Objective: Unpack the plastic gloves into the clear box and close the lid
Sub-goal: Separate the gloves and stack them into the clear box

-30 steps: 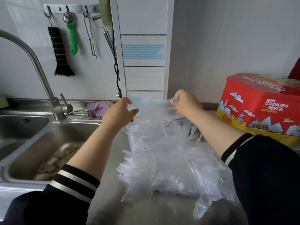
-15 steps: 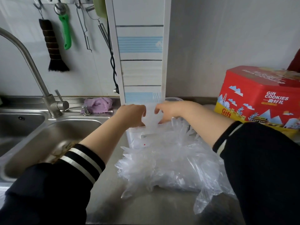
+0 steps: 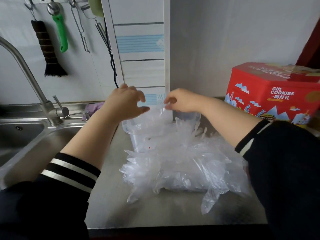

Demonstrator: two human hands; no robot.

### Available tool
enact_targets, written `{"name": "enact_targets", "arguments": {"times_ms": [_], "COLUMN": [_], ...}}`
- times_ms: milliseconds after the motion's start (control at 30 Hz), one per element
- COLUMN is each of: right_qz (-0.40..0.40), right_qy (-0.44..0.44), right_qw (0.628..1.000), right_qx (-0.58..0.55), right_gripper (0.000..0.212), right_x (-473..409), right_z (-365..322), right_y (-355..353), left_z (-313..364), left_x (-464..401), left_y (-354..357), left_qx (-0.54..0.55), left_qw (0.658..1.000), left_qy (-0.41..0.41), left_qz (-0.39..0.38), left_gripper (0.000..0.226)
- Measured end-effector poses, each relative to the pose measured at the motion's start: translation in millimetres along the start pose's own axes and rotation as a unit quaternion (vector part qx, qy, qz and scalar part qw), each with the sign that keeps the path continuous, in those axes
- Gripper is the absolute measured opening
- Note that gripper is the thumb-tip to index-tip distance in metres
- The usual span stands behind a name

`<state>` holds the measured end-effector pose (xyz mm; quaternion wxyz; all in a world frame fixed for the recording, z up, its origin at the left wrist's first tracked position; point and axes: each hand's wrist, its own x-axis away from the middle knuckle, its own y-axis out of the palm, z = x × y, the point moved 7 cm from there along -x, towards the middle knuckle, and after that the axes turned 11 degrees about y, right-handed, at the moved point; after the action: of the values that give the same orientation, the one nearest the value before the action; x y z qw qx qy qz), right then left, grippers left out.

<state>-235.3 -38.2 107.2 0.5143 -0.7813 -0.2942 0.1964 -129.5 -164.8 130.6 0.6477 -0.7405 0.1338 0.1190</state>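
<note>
On the bench [image 3: 107, 213], at the far side, sits the clear box [image 3: 136, 141] with a big pile of plastic gloves [image 3: 181, 163] just in front. The left hand [image 3: 124, 103] is loose and open above the box. The right hand [image 3: 181, 101] pinches a glove edge. It is best to push small bunches down flat so the lid can shut.

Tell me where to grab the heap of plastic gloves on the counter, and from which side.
Take the heap of plastic gloves at its thick middle, coming from above with fingers spread. It lies loose and flat on the counter, cuffs and fingers splaying at the edges, so an edge grip would likely lift only a few. The clear box stands just behind.
</note>
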Motion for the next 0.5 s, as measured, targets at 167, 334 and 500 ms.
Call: {"name": "enact_targets", "arguments": {"times_ms": [167,334,500], "right_qz": [0.073,0.056,-0.063], "right_qy": [-0.043,0.003,0.036], "right_qw": [0.978,0.974,0.997], "right_qx": [-0.189,-0.218,0.001], "right_gripper": [0.01,0.056,0.078], "right_x": [68.3,135.4,163.9], "right_z": [17.8,55.9,92.5], "right_y": [-41.4,-31.3,15.3], "left_z": [60.1,140.1,176.6], "left_x": [14.7,28.7,35.2], "left_y": [-30.9,-9.5,28.9], "left_qx": [0.209,0.34,0.11], "left_qw": [0.959,0.927,0.968], "left_qy": [0.048,0.153,0.22], "left_qz": [0.184,0.028,-0.054], "left_gripper": [0.017,0.055,0.053]}}
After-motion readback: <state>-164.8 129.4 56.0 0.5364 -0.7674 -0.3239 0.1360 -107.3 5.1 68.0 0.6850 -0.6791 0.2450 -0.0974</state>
